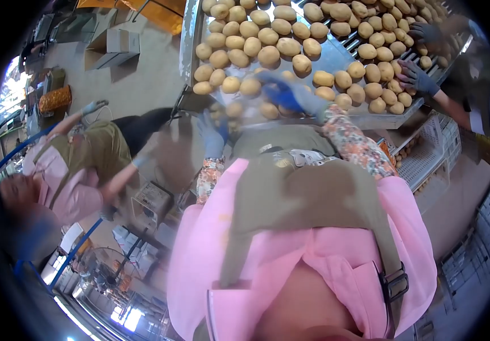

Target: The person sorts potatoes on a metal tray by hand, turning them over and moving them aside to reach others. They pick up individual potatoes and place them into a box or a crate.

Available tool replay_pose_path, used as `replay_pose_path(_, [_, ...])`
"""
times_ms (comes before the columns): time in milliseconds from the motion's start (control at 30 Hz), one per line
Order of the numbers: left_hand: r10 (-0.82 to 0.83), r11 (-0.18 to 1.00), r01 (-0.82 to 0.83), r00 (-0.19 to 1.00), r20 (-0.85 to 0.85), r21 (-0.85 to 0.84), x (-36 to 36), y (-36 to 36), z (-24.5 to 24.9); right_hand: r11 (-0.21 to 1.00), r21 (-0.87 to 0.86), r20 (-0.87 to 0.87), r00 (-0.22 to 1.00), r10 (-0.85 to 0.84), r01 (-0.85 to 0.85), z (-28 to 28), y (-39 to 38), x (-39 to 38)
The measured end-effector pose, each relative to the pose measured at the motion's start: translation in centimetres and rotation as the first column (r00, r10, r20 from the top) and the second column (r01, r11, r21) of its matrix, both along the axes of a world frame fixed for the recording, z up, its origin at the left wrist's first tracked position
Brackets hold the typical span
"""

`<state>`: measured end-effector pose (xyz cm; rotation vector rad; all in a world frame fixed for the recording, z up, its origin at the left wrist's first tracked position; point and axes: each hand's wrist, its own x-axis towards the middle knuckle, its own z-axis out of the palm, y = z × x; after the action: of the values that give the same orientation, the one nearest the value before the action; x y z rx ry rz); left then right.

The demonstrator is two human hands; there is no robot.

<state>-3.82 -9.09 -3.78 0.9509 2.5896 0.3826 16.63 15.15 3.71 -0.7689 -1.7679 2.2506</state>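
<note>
Blurrily, the right hand (295, 96) shows among potatoes (268, 55).

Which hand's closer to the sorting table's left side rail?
Left. The left hand is at the table's near-left corner, close to the side rail; the right hand, blurred, is farther right, among the potatoes.

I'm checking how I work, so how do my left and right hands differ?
Your left hand is by the near edge of the table, while your right hand is farther over it. The left's fingers point forward; the right's point mostly leftward. The right looks more blurred than the left. Both wear blue gloves.
</note>
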Motion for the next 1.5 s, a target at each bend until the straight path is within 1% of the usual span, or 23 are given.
replay_pose_path(33, [0.008,1.0,-0.008,1.0,0.002,-0.005,0.0,0.2,0.1,0.989,-0.108,0.092,0.991,-0.096,0.105,-0.5,1.1,1.3])
replay_pose_path(100, [-0.061,0.99,0.079,0.987,-0.149,0.117,-0.6,1.6,0.0,0.846,0.49,0.175,0.927,-0.331,0.209,-2.8,3.8,5.9])
replay_pose_path(167, [-0.139,0.94,0.218,0.947,-0.288,0.263,-1.7,3.9,-0.3,0.388,0.773,0.634,0.583,-0.508,-0.502,-1.3,5.0,10.5])
replay_pose_path(267, [-0.241,0.896,0.347,0.904,-0.352,0.278,-3.9,9.5,-1.2,0.253,0.732,0.676,0.632,-0.379,-0.632,-3.1,3.6,17.1])
replay_pose_path(333, [-0.303,0.806,0.361,0.932,-0.197,0.47,-4.5,13.4,-2.1,0.323,0.76,0.65,0.646,-0.4,-0.564,-4.7,2.4,17.8])
replay_pose_path(400, [-0.328,0.876,0.369,0.928,-0.179,0.311,-2.7,17.8,0.6,0.491,0.742,0.661,0.621,-0.421,-0.457,-3.5,1.1,16.2])
replay_pose_path(467, [-0.609,0.658,0.752,0.496,-0.619,-0.045,-1.4,18.7,-0.1,0.613,0.706,0.688,0.545,-0.478,-0.354,-2.8,-0.4,12.6])
replay_pose_path(533, [-0.368,0.912,0.354,0.929,0.036,0.207,3.5,20.2,0.2,0.765,0.526,0.729,0.661,-0.179,-0.372,-1.8,-0.6,9.3])
replay_pose_path(700, [-0.6,0.796,0.6,0.768,-0.222,-0.078,8.3,14.7,-0.7,0.716,0.511,0.675,0.738,0.008,-0.475,-3.2,-2.4,6.1])
replay_pose_path(767, [-0.612,0.79,0.606,0.775,-0.157,-0.092,8.3,12.4,0.2,0.757,0.48,0.62,0.782,0.064,-0.443,-3.9,-1.8,6.9])
replay_pose_path(967, [-0.539,0.837,0.546,0.835,-0.109,0.041,7.5,7.0,1.9,0.673,0.493,0.718,0.694,0.042,-0.551,-1.9,-1.1,6.1])
replay_pose_path(1067, [-0.382,0.905,0.382,0.923,-0.035,0.188,4.8,5.4,1.1,0.558,0.388,0.72,0.619,0.313,-0.734,-2.7,-0.9,4.2])
replay_pose_path(1100, [-0.328,0.935,0.305,0.937,0.119,0.179,4.2,6.2,3.8,0.917,-0.218,0.504,0.766,0.4,-0.335,-5.4,-1.3,3.3])
replay_pose_path(1133, [-0.262,0.962,0.226,0.926,0.271,0.157,3.6,6.7,6.5,0.59,-0.799,0.318,0.915,0.25,0.116,-7.9,-1.8,2.5])
replay_pose_path(1167, [-0.137,0.978,0.082,0.946,0.295,0.191,1.3,6.4,1.7,0.841,-0.474,0.122,0.926,0.358,-0.262,-10.3,-2.7,1.5])
replay_pose_path(1200, [-0.313,0.916,0.317,0.948,-0.056,0.245,1.8,6.3,4.3,0.848,0.018,-0.005,0.848,0.529,-0.529,-11.7,-3.5,0.2])
replay_pose_path(1233, [-0.202,0.918,0.209,0.978,-0.055,0.338,1.1,7.2,3.7,0.85,0.023,-0.002,0.85,0.526,-0.526,-8.8,-3.8,-1.4])
replay_pose_path(1300, [-0.085,0.899,0.095,0.995,-0.042,0.428,-0.6,8.5,2.7,0.752,0.434,0.012,0.838,0.546,-0.496,0.4,-3.9,-3.8])
replay_pose_path(1333, [-0.013,0.863,0.075,0.992,-0.126,0.499,-1.0,8.5,2.3,0.746,0.433,0.015,0.832,0.554,-0.505,0.2,-3.7,-3.7])
replay_pose_path(1367, [0.067,0.823,0.061,0.977,-0.204,0.564,-1.2,8.2,1.9,0.942,0.028,0.012,0.942,0.335,-0.336,-0.4,-3.2,-3.4])
replay_pose_path(1400, [0.077,0.826,0.052,0.976,-0.203,0.561,-1.2,7.4,1.7,0.927,-0.37,0.111,0.987,0.113,-0.065,-1.1,-2.8,-3.2])
replay_pose_path(1433, [0.146,0.838,0.011,0.959,-0.244,0.546,-1.0,6.1,1.2,0.924,-0.374,0.11,0.986,0.123,-0.073,-1.8,-1.9,-2.0])
replay_pose_path(1500, [0.311,0.825,-0.108,0.907,-0.285,0.555,0.0,3.6,-0.2,0.954,0.294,0.186,0.975,-0.123,0.064,-3.8,1.8,2.7])
